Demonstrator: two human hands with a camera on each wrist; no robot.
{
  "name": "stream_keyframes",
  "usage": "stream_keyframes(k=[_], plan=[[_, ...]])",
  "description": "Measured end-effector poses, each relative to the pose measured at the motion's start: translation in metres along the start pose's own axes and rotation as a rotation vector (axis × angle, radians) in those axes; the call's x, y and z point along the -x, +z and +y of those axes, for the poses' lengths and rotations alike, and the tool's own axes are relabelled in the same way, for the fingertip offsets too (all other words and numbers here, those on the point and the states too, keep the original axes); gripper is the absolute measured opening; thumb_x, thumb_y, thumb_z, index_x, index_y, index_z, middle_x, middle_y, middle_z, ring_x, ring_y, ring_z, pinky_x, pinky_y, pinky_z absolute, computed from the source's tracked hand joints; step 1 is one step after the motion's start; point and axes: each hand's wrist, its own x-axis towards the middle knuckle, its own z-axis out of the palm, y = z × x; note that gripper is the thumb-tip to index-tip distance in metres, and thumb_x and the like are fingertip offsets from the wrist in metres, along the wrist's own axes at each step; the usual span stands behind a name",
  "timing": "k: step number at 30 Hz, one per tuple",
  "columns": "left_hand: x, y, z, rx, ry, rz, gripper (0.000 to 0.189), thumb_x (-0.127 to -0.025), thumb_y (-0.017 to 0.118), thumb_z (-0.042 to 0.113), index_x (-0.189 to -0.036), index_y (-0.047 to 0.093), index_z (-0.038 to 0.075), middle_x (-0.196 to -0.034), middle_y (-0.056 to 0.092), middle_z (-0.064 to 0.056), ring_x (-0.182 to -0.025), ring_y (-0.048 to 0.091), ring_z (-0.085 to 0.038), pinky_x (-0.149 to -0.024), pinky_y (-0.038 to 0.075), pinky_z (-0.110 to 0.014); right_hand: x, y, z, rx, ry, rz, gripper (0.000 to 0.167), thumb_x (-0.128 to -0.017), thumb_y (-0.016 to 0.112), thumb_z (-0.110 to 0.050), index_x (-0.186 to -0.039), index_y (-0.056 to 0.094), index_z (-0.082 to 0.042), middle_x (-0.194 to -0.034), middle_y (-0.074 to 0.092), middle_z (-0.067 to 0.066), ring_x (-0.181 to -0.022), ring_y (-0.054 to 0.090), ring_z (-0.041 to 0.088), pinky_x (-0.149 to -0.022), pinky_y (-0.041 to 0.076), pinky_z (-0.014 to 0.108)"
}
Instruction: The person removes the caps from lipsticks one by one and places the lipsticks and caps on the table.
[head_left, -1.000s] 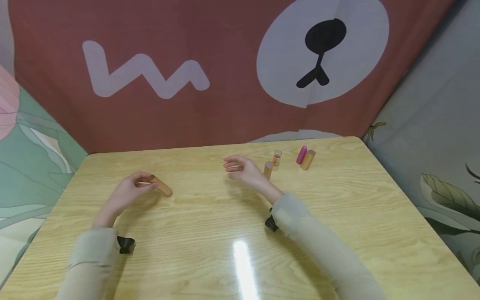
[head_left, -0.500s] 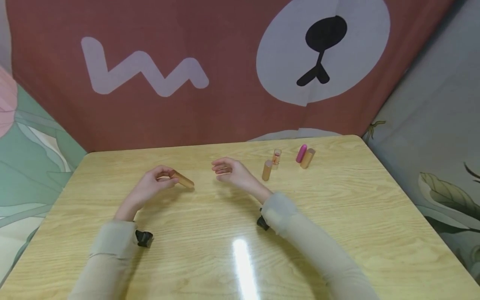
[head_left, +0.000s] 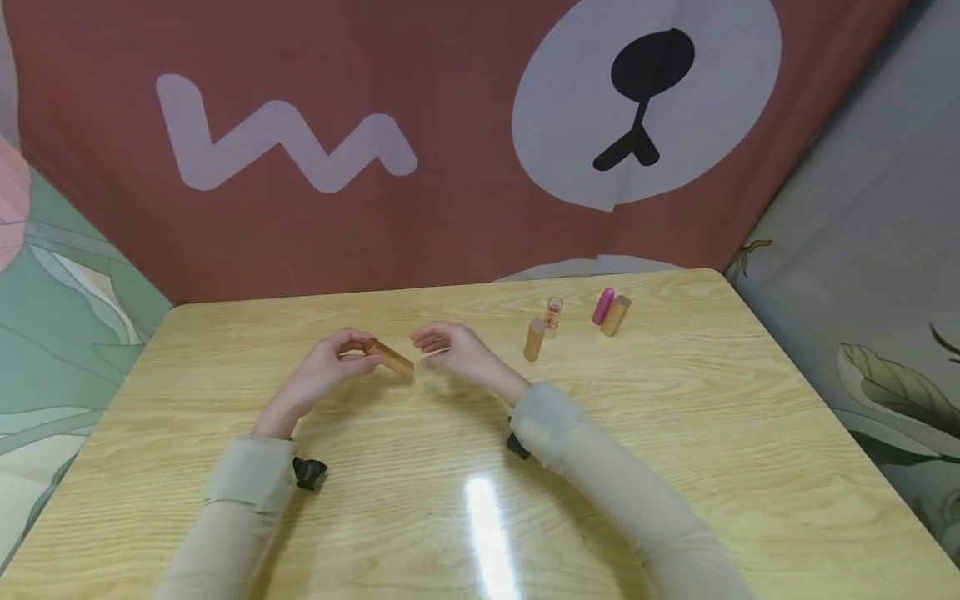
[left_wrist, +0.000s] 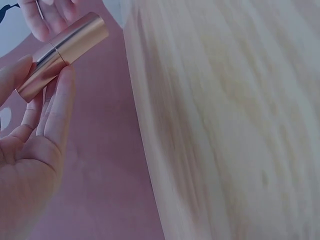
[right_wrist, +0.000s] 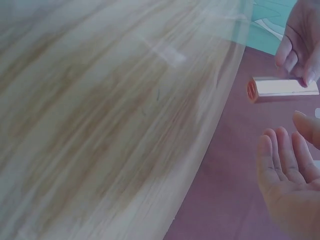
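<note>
My left hand (head_left: pixel 333 367) pinches a shiny rose-gold lipstick tube (head_left: pixel 395 359) by one end, between thumb and fingers. In the left wrist view a thin seam runs round the lipstick (left_wrist: pixel 65 52), and its free end points away from the palm. Just right of that free end, in the head view, is my right hand (head_left: pixel 459 354), holding nothing. The right wrist view shows the right hand (right_wrist: pixel 290 172) palm up, fingers loosely extended, a small gap below the tube. Both hands are raised over the wooden table (head_left: pixel 397 500).
Right of the hands stands another gold tube (head_left: pixel 534 340), with a small clear-topped container (head_left: pixel 553 312) just behind it. Farther right, a magenta bullet-shaped tube (head_left: pixel 603 306) is beside a gold tube (head_left: pixel 616 317). A brown cloth (head_left: pixel 450 225) hangs behind the table's far edge.
My left hand has carried the lipstick tube rightward toward the middle. The right hand has shifted left, and the gap between them has narrowed greatly.
</note>
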Motion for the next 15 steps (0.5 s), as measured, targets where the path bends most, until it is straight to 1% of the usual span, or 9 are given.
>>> stream_keyframes(k=[3, 8, 10, 12, 15], plan=[[-0.001, 0.003, 0.001, 0.017, 0.010, -0.008, 0.047, -0.093, 0.063, 0.022, -0.129, 0.046, -0.005, -0.135, 0.048, -0.022, -0.120, 0.057, -0.028, -0.087, 0.051, -0.018, -0.002, 0.002, 0.002, 0.008, -0.001, -0.010, 0.037, -0.086, 0.066, 0.003, -0.122, 0.058, 0.004, -0.122, 0.062, 0.020, -0.112, 0.061, 0.033, -0.093, 0.053, 0.028], [-0.003, 0.008, 0.004, 0.043, 0.032, -0.005, 0.048, -0.093, 0.063, 0.021, -0.130, 0.046, -0.005, -0.131, 0.050, -0.022, -0.105, 0.063, -0.012, -0.088, 0.052, -0.022, -0.003, 0.007, 0.002, 0.045, 0.018, 0.006, 0.035, -0.086, 0.068, -0.004, -0.120, 0.060, 0.002, -0.120, 0.064, 0.018, -0.110, 0.063, 0.030, -0.092, 0.054, 0.029], [-0.004, 0.010, 0.006, 0.055, 0.042, -0.003, 0.048, -0.093, 0.063, 0.022, -0.129, 0.047, -0.005, -0.129, 0.052, -0.022, -0.101, 0.064, -0.009, -0.089, 0.053, -0.024, -0.003, 0.008, 0.001, 0.047, 0.024, 0.008, 0.034, -0.087, 0.068, -0.005, -0.119, 0.061, 0.001, -0.119, 0.065, 0.017, -0.109, 0.064, 0.030, -0.091, 0.054, 0.030], [-0.005, 0.012, 0.007, 0.068, 0.049, -0.008, 0.048, -0.093, 0.063, 0.023, -0.128, 0.047, -0.005, -0.128, 0.053, -0.022, -0.100, 0.064, -0.010, -0.090, 0.054, -0.027, -0.003, 0.010, 0.000, 0.043, 0.030, 0.005, 0.033, -0.087, 0.068, -0.007, -0.119, 0.062, 0.000, -0.119, 0.066, 0.017, -0.109, 0.064, 0.030, -0.091, 0.054, 0.031], [-0.006, 0.014, 0.009, 0.090, 0.051, -0.014, 0.048, -0.094, 0.062, 0.025, -0.128, 0.047, -0.005, -0.128, 0.053, -0.022, -0.107, 0.064, -0.021, -0.092, 0.054, -0.031, -0.003, 0.011, -0.001, 0.048, 0.035, 0.001, 0.031, -0.089, 0.067, -0.009, -0.118, 0.063, -0.002, -0.116, 0.067, 0.016, -0.107, 0.065, 0.029, -0.091, 0.054, 0.031]])
